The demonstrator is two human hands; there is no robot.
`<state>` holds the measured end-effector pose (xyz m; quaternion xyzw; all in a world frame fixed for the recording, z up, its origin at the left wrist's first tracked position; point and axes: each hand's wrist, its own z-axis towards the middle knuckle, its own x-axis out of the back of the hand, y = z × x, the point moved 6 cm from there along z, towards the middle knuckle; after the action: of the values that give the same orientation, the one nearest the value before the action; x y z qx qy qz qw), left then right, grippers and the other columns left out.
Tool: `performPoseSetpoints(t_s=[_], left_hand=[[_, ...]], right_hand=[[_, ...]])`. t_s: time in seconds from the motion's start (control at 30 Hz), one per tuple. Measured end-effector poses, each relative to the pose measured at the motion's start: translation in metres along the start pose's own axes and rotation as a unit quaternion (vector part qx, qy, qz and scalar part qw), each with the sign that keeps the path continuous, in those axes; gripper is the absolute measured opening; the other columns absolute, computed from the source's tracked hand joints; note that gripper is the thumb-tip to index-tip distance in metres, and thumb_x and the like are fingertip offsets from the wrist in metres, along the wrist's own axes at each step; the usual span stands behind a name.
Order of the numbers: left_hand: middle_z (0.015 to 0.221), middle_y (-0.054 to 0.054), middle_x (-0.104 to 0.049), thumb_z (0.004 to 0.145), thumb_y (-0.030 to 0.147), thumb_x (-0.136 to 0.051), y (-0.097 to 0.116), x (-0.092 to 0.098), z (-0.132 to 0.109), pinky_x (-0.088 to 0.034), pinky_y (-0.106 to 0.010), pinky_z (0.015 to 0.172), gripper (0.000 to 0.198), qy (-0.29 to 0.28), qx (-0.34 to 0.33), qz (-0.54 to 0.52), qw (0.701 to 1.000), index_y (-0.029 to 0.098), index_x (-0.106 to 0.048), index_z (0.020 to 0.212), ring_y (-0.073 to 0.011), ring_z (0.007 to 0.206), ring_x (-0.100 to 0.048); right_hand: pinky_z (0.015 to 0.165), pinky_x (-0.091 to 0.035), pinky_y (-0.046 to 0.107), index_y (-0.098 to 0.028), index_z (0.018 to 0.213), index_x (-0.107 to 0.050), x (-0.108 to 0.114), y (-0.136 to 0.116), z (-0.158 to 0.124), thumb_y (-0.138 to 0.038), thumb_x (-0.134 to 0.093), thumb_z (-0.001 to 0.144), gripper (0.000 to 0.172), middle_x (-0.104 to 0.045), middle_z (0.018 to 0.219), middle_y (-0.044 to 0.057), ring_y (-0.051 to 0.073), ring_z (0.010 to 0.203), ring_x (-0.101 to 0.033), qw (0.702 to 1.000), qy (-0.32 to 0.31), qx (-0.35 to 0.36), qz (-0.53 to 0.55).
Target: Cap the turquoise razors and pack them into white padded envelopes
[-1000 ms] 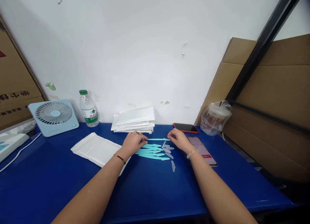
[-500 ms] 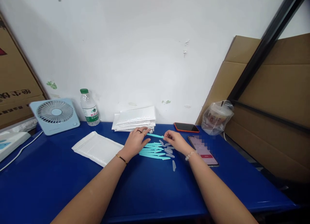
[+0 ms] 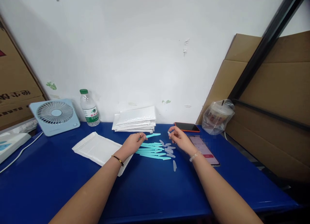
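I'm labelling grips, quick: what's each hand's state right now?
Left hand: closed, holding a thin turquoise tool.
Right hand: closed, holding a small translucent cover.

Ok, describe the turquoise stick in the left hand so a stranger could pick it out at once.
Along the back of the blue table, find the stack of white packets. Just in front of it, the left hand pinches a turquoise stick. Unlike the other turquoise sticks, which lie bunched on the table, this one is held.
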<state>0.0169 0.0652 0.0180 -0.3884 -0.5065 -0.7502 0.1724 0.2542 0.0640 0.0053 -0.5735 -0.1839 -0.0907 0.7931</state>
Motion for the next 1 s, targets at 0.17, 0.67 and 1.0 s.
performPoseSetpoints(t_s=[0.17, 0.67, 1.0], left_hand=[[0.087, -0.003, -0.066, 0.088, 0.051, -0.03, 0.0, -0.004, -0.001, -0.041, -0.028, 0.071, 0.049, 0.005, 0.015, -0.041, 0.999, 0.02, -0.068, 0.085, -0.0185, 0.081, -0.058], [0.075, 0.0, -0.06, 0.086, 0.04, -0.039, 0.004, -0.002, -0.001, -0.039, -0.027, 0.064, 0.029, 0.031, -0.013, 0.032, 0.999, 0.021, -0.059, 0.081, -0.0164, 0.073, -0.055], [0.077, -0.001, -0.059, 0.086, 0.04, -0.04, 0.003, -0.003, -0.002, -0.04, -0.027, 0.066, 0.028, 0.028, -0.02, 0.041, 0.999, 0.021, -0.06, 0.081, -0.0162, 0.074, -0.055]], right_hand=[[0.049, -0.039, 0.02, -0.022, 0.102, -0.05, -0.016, -0.003, -0.005, -0.038, -0.056, 0.08, 0.028, -0.054, 0.068, -0.003, 0.009, 0.053, -0.047, 0.999, -0.005, -0.02, 0.036], [0.041, -0.034, 0.02, -0.015, 0.081, -0.063, -0.015, -0.002, -0.006, -0.05, -0.059, 0.077, 0.035, -0.058, 0.063, 0.0, 0.007, 0.044, -0.045, 0.991, 0.055, -0.054, 0.107], [0.059, -0.049, 0.026, -0.017, 0.088, -0.064, -0.018, -0.006, -0.007, -0.039, -0.068, 0.072, 0.028, -0.06, 0.066, 0.001, 0.013, 0.061, -0.059, 0.989, 0.042, -0.03, 0.139]])
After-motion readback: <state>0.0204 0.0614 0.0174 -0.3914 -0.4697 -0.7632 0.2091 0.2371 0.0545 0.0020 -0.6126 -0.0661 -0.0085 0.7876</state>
